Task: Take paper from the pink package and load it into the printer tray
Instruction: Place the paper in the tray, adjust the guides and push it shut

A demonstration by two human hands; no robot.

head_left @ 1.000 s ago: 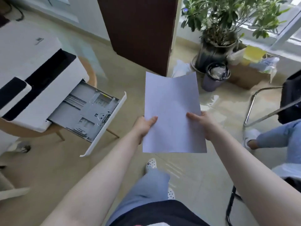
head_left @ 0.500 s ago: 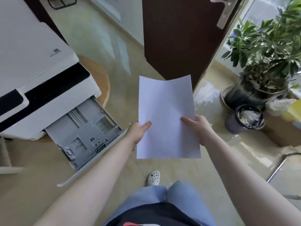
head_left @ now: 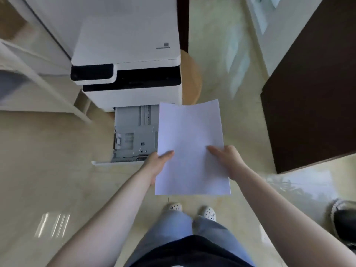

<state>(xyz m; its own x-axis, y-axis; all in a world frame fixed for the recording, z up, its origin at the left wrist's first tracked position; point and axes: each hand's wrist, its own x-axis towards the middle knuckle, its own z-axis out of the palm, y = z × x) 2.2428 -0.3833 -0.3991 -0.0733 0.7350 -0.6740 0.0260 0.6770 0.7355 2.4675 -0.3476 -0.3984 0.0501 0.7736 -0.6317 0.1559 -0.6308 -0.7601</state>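
A white stack of paper (head_left: 189, 139) is held flat in front of me, its far edge slightly curled. My left hand (head_left: 157, 165) grips its left edge with the thumb on top. My right hand (head_left: 228, 160) grips its right edge the same way. The white printer (head_left: 127, 54) stands on a round wooden stool. Its grey paper tray (head_left: 134, 133) is pulled out toward me and shows bare plastic guides. The paper hangs over the tray's right part and covers it. The pink package is not in view.
A dark brown door (head_left: 312, 97) stands open at the right. The wooden stool (head_left: 192, 79) sticks out to the right of the printer. A white frame (head_left: 44, 87) slants at the left. A dark pot edge (head_left: 344, 222) shows at the lower right, and my feet (head_left: 192, 210) are on the beige floor.
My view has swung left toward the printer, which now stands straight ahead. The paper, held in both hands, has come over the right part of the open tray.
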